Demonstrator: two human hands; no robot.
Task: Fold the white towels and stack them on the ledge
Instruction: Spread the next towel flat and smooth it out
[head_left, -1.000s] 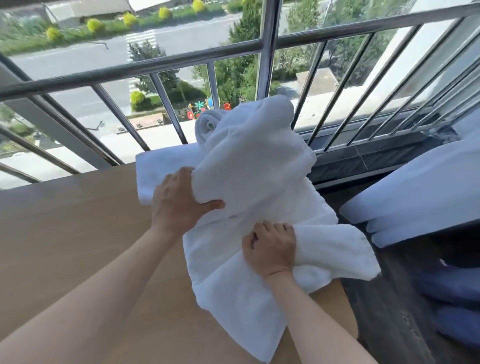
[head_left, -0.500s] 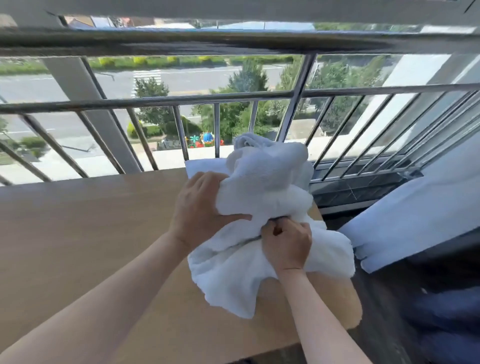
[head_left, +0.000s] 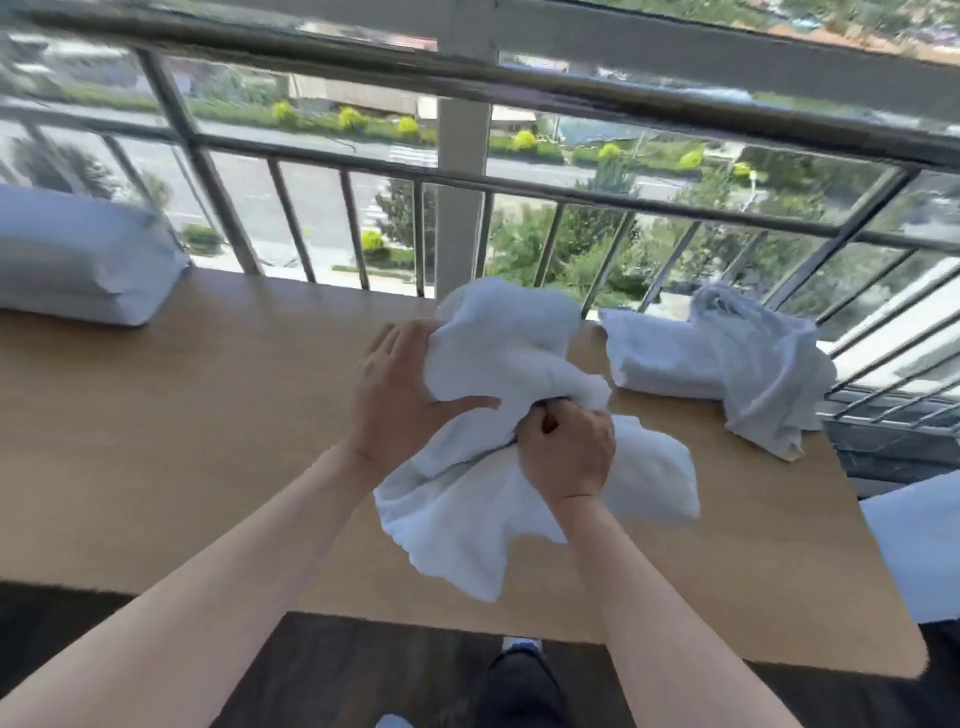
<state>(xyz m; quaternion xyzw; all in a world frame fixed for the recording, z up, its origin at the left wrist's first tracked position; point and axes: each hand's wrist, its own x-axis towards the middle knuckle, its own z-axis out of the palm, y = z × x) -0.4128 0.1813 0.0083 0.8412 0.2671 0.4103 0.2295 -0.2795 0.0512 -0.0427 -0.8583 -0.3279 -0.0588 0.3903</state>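
Note:
A crumpled white towel (head_left: 498, 358) is bunched up over the middle of the wooden ledge (head_left: 208, 415), its lower corners hanging loose. My left hand (head_left: 400, 395) grips its left side, thumb pressed across the cloth. My right hand (head_left: 569, 449) is closed in a fist on a gathered fold near the towel's middle. A stack of folded white towels (head_left: 78, 260) lies at the far left of the ledge. At the right, another folded towel (head_left: 654, 353) lies by the railing with a rumpled towel (head_left: 763, 364) draped over its right end.
A metal railing (head_left: 467, 176) runs along the far side of the ledge. White fabric (head_left: 914, 551) shows at the right edge. Dark floor and my feet (head_left: 519, 675) are below the ledge's near edge.
The bunched towel has been lifted off the pile and carried left to the ledge's middle, both hands still on it. The view swung left, revealing the left stack and leaving the other towels at right.

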